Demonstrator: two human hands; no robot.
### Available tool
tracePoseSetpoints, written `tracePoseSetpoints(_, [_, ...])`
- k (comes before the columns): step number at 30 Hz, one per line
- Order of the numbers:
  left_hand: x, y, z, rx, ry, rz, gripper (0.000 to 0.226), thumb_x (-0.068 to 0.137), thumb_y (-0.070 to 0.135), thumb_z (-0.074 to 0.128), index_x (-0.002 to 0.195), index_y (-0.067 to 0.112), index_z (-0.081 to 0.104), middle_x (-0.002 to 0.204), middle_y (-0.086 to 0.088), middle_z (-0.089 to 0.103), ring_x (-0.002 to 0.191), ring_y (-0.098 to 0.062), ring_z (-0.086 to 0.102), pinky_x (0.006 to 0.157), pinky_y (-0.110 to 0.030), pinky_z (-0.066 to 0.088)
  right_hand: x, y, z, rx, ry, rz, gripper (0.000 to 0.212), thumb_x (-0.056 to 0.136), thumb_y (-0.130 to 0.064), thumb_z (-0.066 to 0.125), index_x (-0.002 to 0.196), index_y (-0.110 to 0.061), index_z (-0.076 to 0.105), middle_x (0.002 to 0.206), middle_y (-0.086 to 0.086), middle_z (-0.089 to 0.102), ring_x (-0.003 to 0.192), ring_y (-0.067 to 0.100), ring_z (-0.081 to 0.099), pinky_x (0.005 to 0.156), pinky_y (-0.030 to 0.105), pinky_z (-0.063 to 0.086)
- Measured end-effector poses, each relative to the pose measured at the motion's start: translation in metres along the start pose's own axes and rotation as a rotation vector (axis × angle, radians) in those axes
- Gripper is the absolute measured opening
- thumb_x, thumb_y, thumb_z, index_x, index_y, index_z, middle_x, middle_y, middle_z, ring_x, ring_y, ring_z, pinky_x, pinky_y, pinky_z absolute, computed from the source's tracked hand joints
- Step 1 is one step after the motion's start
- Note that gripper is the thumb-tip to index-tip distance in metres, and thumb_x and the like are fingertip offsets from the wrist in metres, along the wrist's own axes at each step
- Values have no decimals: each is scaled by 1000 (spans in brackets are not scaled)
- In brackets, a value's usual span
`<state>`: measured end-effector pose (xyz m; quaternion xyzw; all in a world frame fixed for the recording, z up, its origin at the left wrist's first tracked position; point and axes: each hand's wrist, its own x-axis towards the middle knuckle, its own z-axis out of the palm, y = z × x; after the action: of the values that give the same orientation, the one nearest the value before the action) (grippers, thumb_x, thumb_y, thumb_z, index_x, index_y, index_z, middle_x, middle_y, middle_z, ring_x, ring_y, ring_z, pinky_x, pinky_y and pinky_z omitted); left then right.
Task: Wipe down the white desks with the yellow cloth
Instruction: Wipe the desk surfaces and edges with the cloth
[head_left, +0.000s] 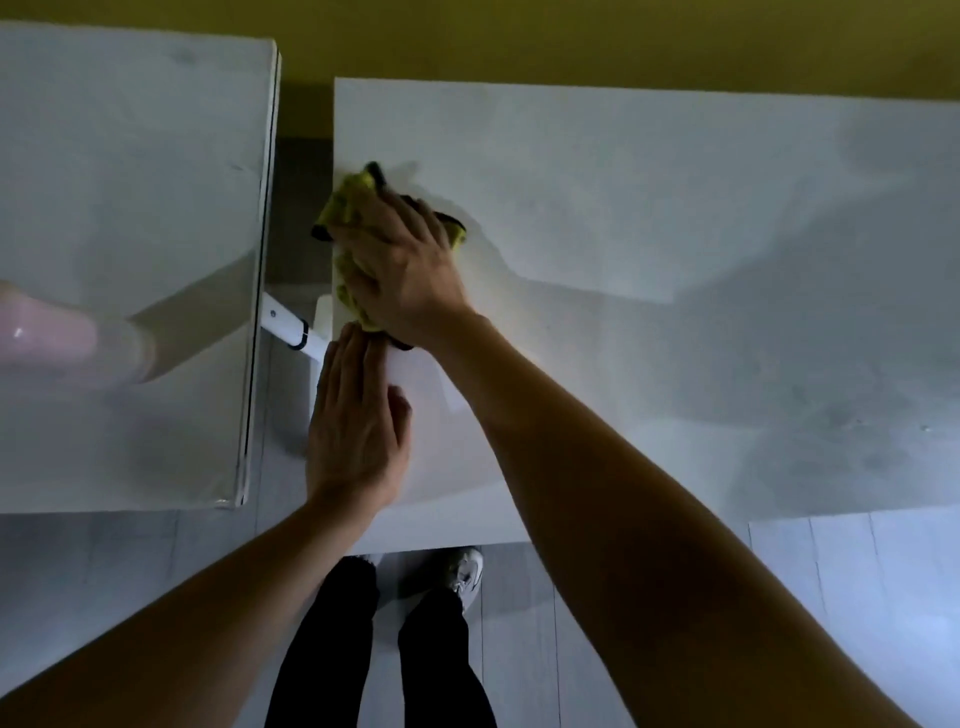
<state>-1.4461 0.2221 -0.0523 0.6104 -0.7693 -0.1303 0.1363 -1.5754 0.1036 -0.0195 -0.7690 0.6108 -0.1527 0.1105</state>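
My right hand (402, 265) presses down on the yellow cloth (349, 200), which has a dark trim and lies bunched at the left edge of the white desk (649, 234) in front of me. Most of the cloth is hidden under the hand. My left hand (356, 421) lies flat, fingers together, on the same desk's left edge just below the cloth, holding nothing. A second white desk (130, 208) stands to the left across a narrow gap.
A yellow wall (519, 36) runs behind both desks. White desk legs with a bracket (291, 327) show in the gap. A blurred pinkish object (57, 332) sits on the left desk. Below are grey floorboards (857, 597), my dark trousers and a light shoe (462, 571).
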Motion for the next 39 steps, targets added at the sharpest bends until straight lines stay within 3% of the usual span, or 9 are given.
tracePoseSetpoints(3, [0, 1, -4, -20, 1, 4, 59, 103, 16, 44, 160, 11, 30, 167, -13, 29, 156, -26, 23, 130, -36, 17, 3, 11, -1, -3, -50, -41, 49, 96, -43, 51, 143, -30, 53, 158, 4, 38, 148, 30, 29, 122, 50, 18])
tracePoseSetpoints(7, [2, 0, -13, -4, 16, 76, 57, 100, 17, 45, 155, 1, 39, 162, -18, 37, 151, -33, 32, 128, -33, 18, -34, 77, -29, 99, 318, 228, 34, 86, -31, 69, 116, -18, 74, 136, 10, 60, 121, 37, 56, 102, 43, 41])
tracePoseSetpoints(11, [34, 1, -16, -2, 38, 75, 47, 94, 12, 52, 139, 2, 51, 150, -21, 47, 138, -39, 45, 117, -44, 37, -79, 171, -69, -41, 256, 652, 47, 93, -40, 50, 138, -26, 58, 157, 7, 37, 134, 38, 39, 111, 43, 30])
tracePoseSetpoints(16, [77, 10, -4, -23, 67, 68, 61, 96, 15, 44, 155, -3, 37, 164, -20, 33, 155, -33, 27, 128, -48, 22, -82, 207, -78, -128, 311, 911, 44, 103, -36, 40, 144, -22, 47, 162, 8, 27, 149, 32, 22, 121, 51, 13])
tracePoseSetpoints(19, [75, 5, 2, 9, 61, 71, 61, 100, 15, 44, 157, -1, 33, 166, -18, 30, 156, -32, 25, 128, -48, 20, -54, 175, -66, -183, 316, 821, 46, 98, -38, 44, 141, -24, 53, 159, 8, 33, 140, 35, 34, 115, 43, 25])
tracePoseSetpoints(23, [79, 4, 4, 32, 33, 54, 62, 101, 17, 40, 160, 3, 29, 169, -13, 25, 158, -28, 20, 130, -44, 15, 20, 108, -38, -69, 244, 366, 43, 89, -36, 55, 130, -25, 66, 145, 6, 53, 128, 34, 49, 106, 40, 35])
tracePoseSetpoints(30, [78, 6, 0, 66, 3, 0, 64, 102, 24, 41, 162, 8, 26, 169, -11, 26, 158, -24, 21, 130, -37, 12, 86, 54, -3, 13, -9, -57, 45, 97, -42, 47, 142, -34, 54, 158, 5, 38, 149, 30, 27, 123, 49, 17])
tracePoseSetpoints(34, [78, 10, -1, 42, 0, 24, 61, 102, 24, 31, 160, 3, 31, 168, -13, 27, 157, -28, 24, 130, -43, 17, 80, 108, -19, 7, 202, 227, 44, 91, -40, 55, 132, -26, 65, 148, 7, 50, 130, 34, 47, 108, 39, 34])
tracePoseSetpoints(39, [78, 8, -1, 35, 1, 30, 61, 103, 25, 30, 160, 3, 29, 169, -13, 25, 158, -28, 20, 130, -41, 16, 95, 161, -35, -108, 285, 669, 48, 97, -42, 37, 138, -24, 55, 158, 6, 36, 144, 29, 32, 119, 46, 21])
